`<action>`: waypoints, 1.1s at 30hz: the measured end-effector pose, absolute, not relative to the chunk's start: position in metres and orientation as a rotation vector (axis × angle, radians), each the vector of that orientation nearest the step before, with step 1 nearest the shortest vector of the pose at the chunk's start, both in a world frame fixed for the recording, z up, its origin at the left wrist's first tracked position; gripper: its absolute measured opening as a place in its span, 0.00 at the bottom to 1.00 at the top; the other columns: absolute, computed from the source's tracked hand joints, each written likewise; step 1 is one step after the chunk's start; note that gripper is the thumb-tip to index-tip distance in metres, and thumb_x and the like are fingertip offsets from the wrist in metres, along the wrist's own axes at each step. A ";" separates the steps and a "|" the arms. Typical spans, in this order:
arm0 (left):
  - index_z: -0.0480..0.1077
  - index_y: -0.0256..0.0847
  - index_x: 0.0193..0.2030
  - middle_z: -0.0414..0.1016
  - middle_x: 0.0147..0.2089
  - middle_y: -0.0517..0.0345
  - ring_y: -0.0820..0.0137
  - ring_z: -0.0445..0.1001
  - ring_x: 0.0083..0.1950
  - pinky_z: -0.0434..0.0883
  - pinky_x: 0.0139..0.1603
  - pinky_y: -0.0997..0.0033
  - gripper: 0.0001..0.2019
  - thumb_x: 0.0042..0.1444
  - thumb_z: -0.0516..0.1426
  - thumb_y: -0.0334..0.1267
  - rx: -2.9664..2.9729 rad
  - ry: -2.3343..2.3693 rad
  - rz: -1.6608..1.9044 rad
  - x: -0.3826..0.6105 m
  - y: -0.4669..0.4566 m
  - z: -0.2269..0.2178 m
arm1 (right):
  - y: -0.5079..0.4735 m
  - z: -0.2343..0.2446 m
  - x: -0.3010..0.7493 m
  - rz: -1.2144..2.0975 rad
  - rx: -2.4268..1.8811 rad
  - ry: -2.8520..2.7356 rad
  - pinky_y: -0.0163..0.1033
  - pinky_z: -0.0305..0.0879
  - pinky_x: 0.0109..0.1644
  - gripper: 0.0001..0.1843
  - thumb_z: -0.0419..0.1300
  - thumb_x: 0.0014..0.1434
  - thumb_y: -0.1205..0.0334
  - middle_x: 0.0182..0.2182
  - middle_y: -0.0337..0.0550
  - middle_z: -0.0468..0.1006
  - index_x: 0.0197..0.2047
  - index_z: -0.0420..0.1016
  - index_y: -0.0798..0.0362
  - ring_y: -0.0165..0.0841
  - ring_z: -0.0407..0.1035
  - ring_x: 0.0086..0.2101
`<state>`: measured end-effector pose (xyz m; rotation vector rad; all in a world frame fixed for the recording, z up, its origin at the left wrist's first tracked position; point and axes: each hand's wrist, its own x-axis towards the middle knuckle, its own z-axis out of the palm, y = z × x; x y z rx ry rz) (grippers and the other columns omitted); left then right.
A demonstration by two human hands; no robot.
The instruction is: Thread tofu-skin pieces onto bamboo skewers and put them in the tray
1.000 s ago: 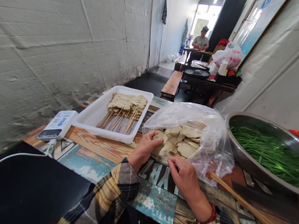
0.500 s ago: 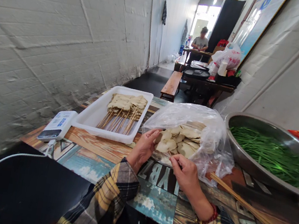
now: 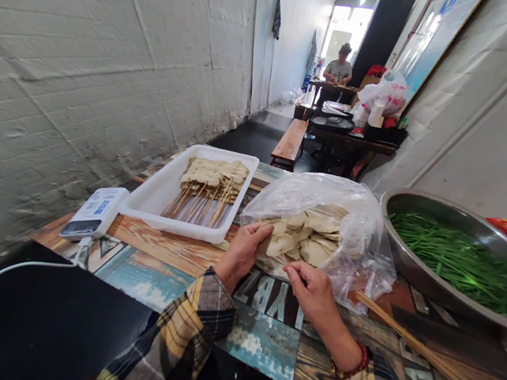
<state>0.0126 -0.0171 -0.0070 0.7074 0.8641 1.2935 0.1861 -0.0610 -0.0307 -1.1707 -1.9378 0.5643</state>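
Note:
My left hand [image 3: 241, 253] is curled around a pale round tofu-skin piece [image 3: 279, 244] at the mouth of a clear plastic bag [image 3: 325, 228] full of such pieces. My right hand [image 3: 313, 290] is closed in a pinch just below that piece; it seems to hold a thin bamboo skewer, mostly hidden by the fingers. Both hands rest at the near edge of the bag on the painted wooden table [image 3: 258, 333]. A white tray [image 3: 163, 191] with several finished skewers [image 3: 208, 186] stands to the left.
A large steel bowl [image 3: 415, 269] of green chives sits on the right. Loose bamboo skewers [image 3: 428, 365] lie at the right front. A white power bank [image 3: 94, 213] with a cable is on the left edge. A person sits at a far table [image 3: 339, 68].
My left hand has closed tighter around the piece and my right hand has drawn a little nearer to it. The camera has shifted slightly.

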 end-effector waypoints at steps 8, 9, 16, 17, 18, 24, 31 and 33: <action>0.76 0.36 0.31 0.74 0.26 0.59 0.74 0.69 0.27 0.66 0.31 0.74 0.19 0.41 0.69 0.49 0.791 0.882 1.255 0.014 -0.019 -0.008 | -0.063 -0.027 0.188 0.491 -1.173 -1.970 0.35 0.61 0.32 0.16 0.51 0.66 0.61 0.24 0.40 0.76 0.28 0.73 0.52 0.32 0.71 0.27; 0.76 0.36 0.31 0.74 0.26 0.59 0.74 0.69 0.27 0.66 0.31 0.74 0.18 0.41 0.68 0.49 0.799 0.874 1.252 0.014 -0.019 -0.008 | -0.063 -0.026 0.188 0.490 -1.175 -1.972 0.35 0.61 0.32 0.16 0.51 0.66 0.61 0.24 0.40 0.76 0.28 0.73 0.52 0.32 0.70 0.27; 0.73 0.35 0.25 0.71 0.23 0.62 0.77 0.65 0.24 0.62 0.27 0.77 0.17 0.40 0.69 0.47 0.815 0.884 1.250 0.019 -0.021 -0.007 | -0.063 -0.024 0.188 0.470 -1.194 -1.957 0.35 0.60 0.33 0.16 0.51 0.66 0.62 0.24 0.39 0.75 0.28 0.72 0.52 0.32 0.71 0.27; 0.73 0.35 0.25 0.71 0.23 0.62 0.77 0.65 0.24 0.62 0.27 0.77 0.17 0.40 0.70 0.47 0.814 0.888 1.248 0.020 -0.022 -0.006 | -0.063 -0.024 0.188 0.467 -1.199 -1.953 0.35 0.60 0.33 0.16 0.51 0.66 0.62 0.24 0.39 0.76 0.28 0.73 0.52 0.32 0.71 0.27; 0.73 0.35 0.25 0.70 0.23 0.62 0.77 0.65 0.24 0.62 0.27 0.76 0.17 0.39 0.70 0.47 0.814 0.892 1.246 0.021 -0.023 -0.005 | -0.063 -0.024 0.187 0.467 -1.205 -1.947 0.35 0.60 0.33 0.16 0.51 0.66 0.63 0.24 0.40 0.76 0.28 0.73 0.52 0.32 0.71 0.27; 0.74 0.35 0.25 0.70 0.23 0.62 0.77 0.64 0.24 0.61 0.29 0.76 0.16 0.40 0.69 0.47 0.816 0.895 1.229 0.029 -0.026 -0.003 | -0.061 -0.025 0.187 0.505 -1.233 -1.875 0.34 0.59 0.30 0.15 0.52 0.65 0.61 0.22 0.39 0.76 0.28 0.74 0.52 0.32 0.71 0.25; 0.75 0.35 0.26 0.71 0.24 0.61 0.76 0.65 0.25 0.61 0.29 0.76 0.16 0.41 0.69 0.47 0.839 0.885 1.235 0.036 -0.025 -0.008 | -0.059 -0.026 0.189 0.506 -1.226 -1.845 0.34 0.59 0.28 0.15 0.53 0.64 0.60 0.21 0.38 0.75 0.28 0.75 0.53 0.31 0.69 0.24; 0.75 0.35 0.27 0.71 0.25 0.61 0.77 0.65 0.26 0.61 0.29 0.76 0.16 0.41 0.69 0.47 0.842 0.884 1.241 0.036 -0.024 -0.009 | -0.058 -0.026 0.189 0.524 -1.225 -1.836 0.34 0.59 0.29 0.15 0.53 0.64 0.60 0.21 0.38 0.75 0.28 0.75 0.53 0.31 0.69 0.24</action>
